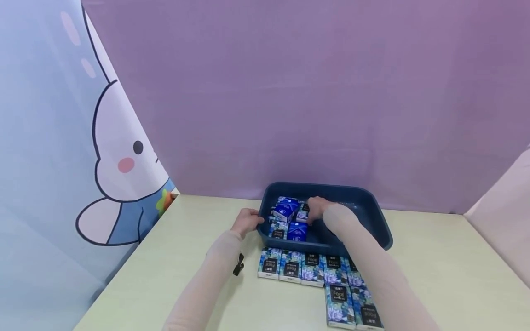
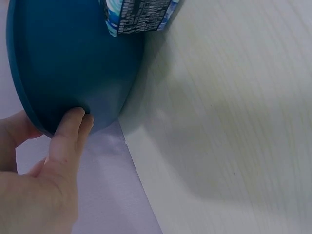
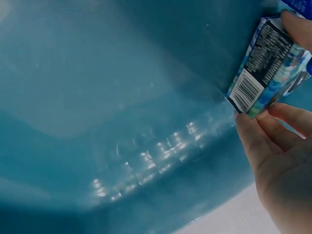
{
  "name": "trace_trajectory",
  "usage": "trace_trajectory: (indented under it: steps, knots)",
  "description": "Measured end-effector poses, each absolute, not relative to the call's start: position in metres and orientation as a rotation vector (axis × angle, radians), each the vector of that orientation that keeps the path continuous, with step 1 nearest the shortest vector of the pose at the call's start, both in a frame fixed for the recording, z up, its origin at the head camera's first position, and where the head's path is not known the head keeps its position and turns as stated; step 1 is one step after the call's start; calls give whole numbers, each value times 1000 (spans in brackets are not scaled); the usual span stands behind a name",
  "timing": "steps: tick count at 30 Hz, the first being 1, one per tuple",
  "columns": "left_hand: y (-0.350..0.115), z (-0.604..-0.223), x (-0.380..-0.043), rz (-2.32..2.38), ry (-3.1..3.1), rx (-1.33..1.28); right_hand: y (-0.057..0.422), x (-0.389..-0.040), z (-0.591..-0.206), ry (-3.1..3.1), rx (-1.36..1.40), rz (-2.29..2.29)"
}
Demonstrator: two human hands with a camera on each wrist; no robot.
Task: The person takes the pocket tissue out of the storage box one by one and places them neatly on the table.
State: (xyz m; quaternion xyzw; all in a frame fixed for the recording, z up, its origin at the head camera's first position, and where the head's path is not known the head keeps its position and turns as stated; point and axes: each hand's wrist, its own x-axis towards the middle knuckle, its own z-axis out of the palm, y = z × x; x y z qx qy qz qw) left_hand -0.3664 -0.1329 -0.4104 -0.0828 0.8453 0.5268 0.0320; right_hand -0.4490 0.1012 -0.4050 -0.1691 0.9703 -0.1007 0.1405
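Flowery packet (image 1: 302, 213) first, and from the head view it's inside the dark blue bin (image 1: 323, 187), towards the bin's left half, with the right hand (image 1: 318, 208) reaching over the front rim to it. The left hand (image 1: 247, 219) is out at the bin's left end, gripping the rim. Good company in there: a plain blue packet (image 1: 286, 209) lies tilted on top towards the bin's left wall, and a second blue packet (image 1: 297, 231) sits by the front wall, right beside another flowery one (image 1: 279, 230). In front of the bin, on the pale surface (image 1: 215, 209), a row of at least five flowery packets (image 1: 290, 265), two more nearer, and the right sleeve (image 1: 385, 266) crossing part of the lot! A small black object (image 1: 239, 265) lies left of that row. Behind the bin, purple cloth (image 1: 310, 92).

Over to the left wrist: thumb one side of the bin's rim, fingers the other, a firm pinch. A packet's end pokes into the top of this view.

And the right wrist: thumb above, fingertips below, the flowery packet pinched between them, barcode showing, the bin's shiny inside spreading away from it.
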Motion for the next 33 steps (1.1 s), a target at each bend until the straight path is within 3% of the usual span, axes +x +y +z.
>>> trace_trajectory:
  steps: [33]
  knots:
    - [-133, -409, -364, 1683, 2565, -255, 115, -439, -394, 2828, -496, -301]
